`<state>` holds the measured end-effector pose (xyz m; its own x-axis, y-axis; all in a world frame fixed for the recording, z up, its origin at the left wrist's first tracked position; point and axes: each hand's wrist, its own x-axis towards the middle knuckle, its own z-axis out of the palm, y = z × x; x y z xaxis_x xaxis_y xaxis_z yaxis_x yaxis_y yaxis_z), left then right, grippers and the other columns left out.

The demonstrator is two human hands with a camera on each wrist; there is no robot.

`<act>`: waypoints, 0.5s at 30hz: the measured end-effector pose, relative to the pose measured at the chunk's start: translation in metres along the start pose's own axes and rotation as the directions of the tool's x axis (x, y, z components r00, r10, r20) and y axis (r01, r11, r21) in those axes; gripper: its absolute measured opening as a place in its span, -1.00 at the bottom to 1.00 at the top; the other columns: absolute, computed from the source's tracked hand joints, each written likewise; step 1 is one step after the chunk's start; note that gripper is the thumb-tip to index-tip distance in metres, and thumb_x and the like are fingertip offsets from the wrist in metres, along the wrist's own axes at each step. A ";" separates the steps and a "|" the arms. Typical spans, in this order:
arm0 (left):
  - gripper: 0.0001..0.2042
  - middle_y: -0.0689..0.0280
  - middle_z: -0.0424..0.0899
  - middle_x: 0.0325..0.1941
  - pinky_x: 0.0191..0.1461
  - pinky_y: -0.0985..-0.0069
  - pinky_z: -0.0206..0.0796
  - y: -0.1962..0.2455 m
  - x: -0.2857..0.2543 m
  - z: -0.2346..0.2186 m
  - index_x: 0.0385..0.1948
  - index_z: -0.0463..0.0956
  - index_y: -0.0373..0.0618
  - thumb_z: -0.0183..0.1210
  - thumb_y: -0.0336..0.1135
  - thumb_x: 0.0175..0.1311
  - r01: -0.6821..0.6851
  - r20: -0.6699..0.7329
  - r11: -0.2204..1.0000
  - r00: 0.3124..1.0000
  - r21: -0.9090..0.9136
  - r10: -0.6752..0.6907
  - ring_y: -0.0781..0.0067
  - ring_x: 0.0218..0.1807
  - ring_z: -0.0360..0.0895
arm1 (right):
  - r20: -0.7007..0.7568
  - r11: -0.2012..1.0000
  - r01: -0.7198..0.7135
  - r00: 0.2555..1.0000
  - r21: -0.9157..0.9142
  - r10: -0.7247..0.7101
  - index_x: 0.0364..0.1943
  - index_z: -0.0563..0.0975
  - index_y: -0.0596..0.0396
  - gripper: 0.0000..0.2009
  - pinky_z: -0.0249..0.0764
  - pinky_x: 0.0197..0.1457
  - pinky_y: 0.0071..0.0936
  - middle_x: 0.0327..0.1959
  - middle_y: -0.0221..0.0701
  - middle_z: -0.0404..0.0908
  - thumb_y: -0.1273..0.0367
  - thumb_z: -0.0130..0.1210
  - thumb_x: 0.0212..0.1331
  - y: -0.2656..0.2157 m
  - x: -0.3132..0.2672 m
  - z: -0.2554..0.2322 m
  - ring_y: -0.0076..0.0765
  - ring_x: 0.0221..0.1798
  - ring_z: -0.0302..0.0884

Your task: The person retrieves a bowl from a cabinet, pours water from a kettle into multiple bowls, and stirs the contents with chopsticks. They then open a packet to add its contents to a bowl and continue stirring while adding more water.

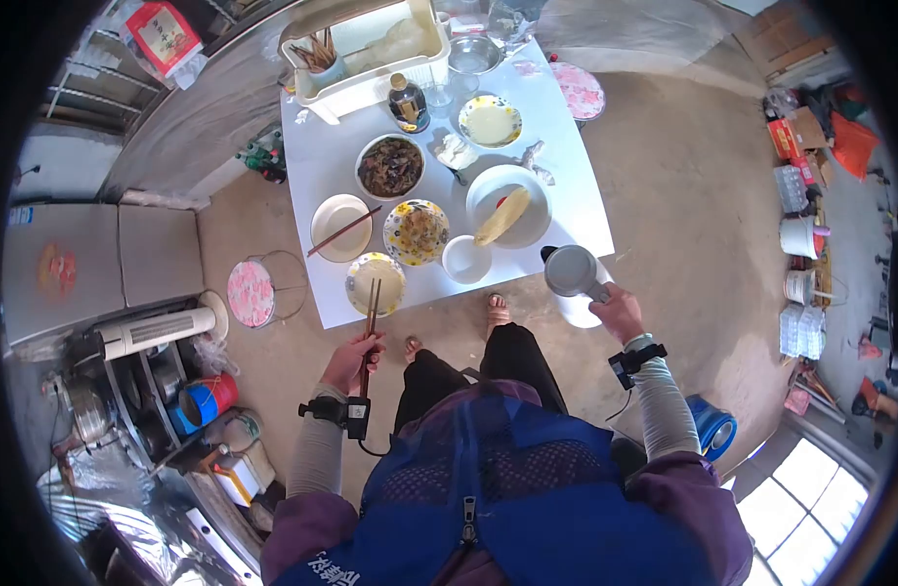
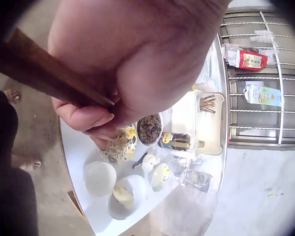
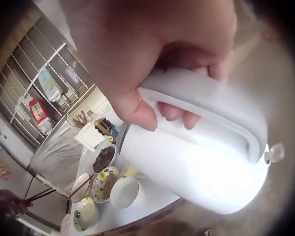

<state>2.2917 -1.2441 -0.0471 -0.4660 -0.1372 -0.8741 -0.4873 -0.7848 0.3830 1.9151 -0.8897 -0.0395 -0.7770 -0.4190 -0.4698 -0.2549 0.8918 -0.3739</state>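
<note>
While held, chopsticks (image 1: 370,317) point tableward (image 1: 585,210) — lengthwise.

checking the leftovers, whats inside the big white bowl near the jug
The big white bowl holds one pale yellow, flat, folded piece of food lying against bare white interior. What it is and anything under it cannot be seen.

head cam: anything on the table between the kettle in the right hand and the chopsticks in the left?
Yes. In the head view a small white bowl sits on the table between the kettle and the chopsticks.
</note>
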 end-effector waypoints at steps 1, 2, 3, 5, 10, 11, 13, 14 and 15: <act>-0.74 0.42 0.44 -0.38 -0.50 0.73 0.18 -0.004 -0.002 0.005 0.05 0.38 -0.17 -0.09 -0.30 0.42 0.001 -0.025 1.000 1.000 -0.009 -0.001 0.71 -0.48 0.32 | 0.024 1.000 0.015 1.000 -0.019 -0.015 -0.26 0.57 0.07 -0.65 0.47 -0.27 -0.24 -0.46 -0.15 0.60 0.20 0.16 -0.15 -0.003 0.005 0.002 -0.06 -0.39 0.57; -0.74 0.42 0.44 -0.38 -0.50 0.74 0.19 -0.007 -0.004 0.009 0.05 0.38 -0.16 -0.09 -0.30 0.42 0.003 -0.046 1.000 0.999 -0.024 -0.004 0.71 -0.48 0.32 | 0.033 0.998 0.057 0.998 0.007 -0.058 -0.33 0.56 0.10 -0.67 0.47 -0.26 -0.17 -0.45 -0.11 0.60 0.19 0.14 -0.15 -0.011 0.008 0.001 0.05 -0.37 0.56; -0.74 0.42 0.44 -0.39 -0.50 0.74 0.19 -0.010 -0.007 0.012 0.04 0.38 -0.16 -0.10 -0.30 0.42 0.004 -0.066 0.999 0.998 -0.038 -0.006 0.71 -0.48 0.32 | 0.061 0.995 0.097 0.994 -0.037 -0.094 -0.33 0.56 0.09 -0.67 0.47 -0.24 -0.15 -0.44 -0.11 0.60 0.17 0.13 -0.16 -0.017 0.012 0.004 0.05 -0.34 0.57; -0.75 0.42 0.44 -0.39 -0.51 0.75 0.19 -0.017 -0.015 0.014 0.03 0.39 -0.15 -0.10 -0.30 0.42 0.007 -0.095 0.998 0.995 -0.063 -0.013 0.72 -0.48 0.33 | 0.117 0.977 0.177 0.980 -0.123 -0.163 -0.34 0.56 0.08 -0.66 0.49 -0.19 -0.10 -0.42 -0.11 0.61 0.14 0.11 -0.17 -0.028 0.018 0.009 0.05 -0.28 0.59; -0.76 0.42 0.44 -0.38 -0.52 0.75 0.19 -0.041 -0.034 -0.002 0.01 0.39 -0.13 -0.11 -0.28 0.43 -0.001 -0.133 0.994 0.991 -0.106 -0.014 0.72 -0.49 0.33 | 0.162 0.929 0.323 0.941 -0.180 -0.296 -0.43 0.57 0.13 -0.67 0.50 -0.22 -0.10 -0.46 -0.11 0.61 0.15 0.11 -0.18 -0.055 0.028 0.034 0.05 -0.32 0.59; -0.77 0.41 0.45 -0.39 -0.52 0.74 0.20 -0.046 -0.037 -0.009 0.00 0.40 -0.12 -0.10 -0.29 0.42 -0.001 -0.139 0.992 0.990 -0.127 -0.017 0.71 -0.50 0.33 | 0.175 0.924 0.333 0.937 -0.185 -0.303 -0.43 0.58 0.14 -0.67 0.51 -0.20 -0.10 -0.45 -0.10 0.62 0.15 0.11 -0.18 -0.061 0.029 0.037 0.05 -0.31 0.60; -0.79 0.39 0.47 -0.40 -0.54 0.72 0.22 -0.058 -0.042 -0.020 -0.04 0.42 -0.11 -0.06 -0.29 0.40 -0.003 -0.147 0.984 0.989 -0.177 -0.023 0.70 -0.51 0.34 | 0.200 0.917 0.340 0.932 -0.209 -0.301 -0.43 0.60 0.15 -0.67 0.52 -0.18 -0.12 -0.43 -0.10 0.62 0.15 0.11 -0.18 -0.073 0.030 0.041 0.04 -0.30 0.60; -0.79 0.38 0.47 -0.40 -0.54 0.72 0.22 -0.062 -0.045 -0.025 -0.04 0.42 -0.11 -0.06 -0.29 0.39 -0.004 -0.153 0.984 0.988 -0.176 -0.023 0.70 -0.52 0.34 | 0.216 0.914 0.340 0.931 -0.224 -0.293 -0.43 0.61 0.15 -0.66 0.52 -0.17 -0.12 -0.42 -0.10 0.63 0.15 0.11 -0.18 -0.080 0.030 0.044 0.03 -0.29 0.61; -0.79 0.38 0.47 -0.41 -0.54 0.72 0.22 -0.066 -0.050 -0.030 -0.04 0.42 -0.11 -0.06 -0.29 0.39 -0.006 -0.161 0.985 0.987 -0.173 -0.022 0.70 -0.52 0.34 | 0.232 0.910 0.340 0.930 -0.237 -0.287 -0.43 0.62 0.15 -0.66 0.52 -0.15 -0.13 -0.40 -0.10 0.63 0.15 0.11 -0.18 -0.087 0.030 0.047 0.02 -0.28 0.61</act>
<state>2.3695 -1.2037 -0.0376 -0.3305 -0.2153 -0.9189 -0.3492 -0.8766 0.3310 1.9410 -0.9877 -0.0581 -0.5158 -0.6847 -0.5149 -0.6322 0.7098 -0.3106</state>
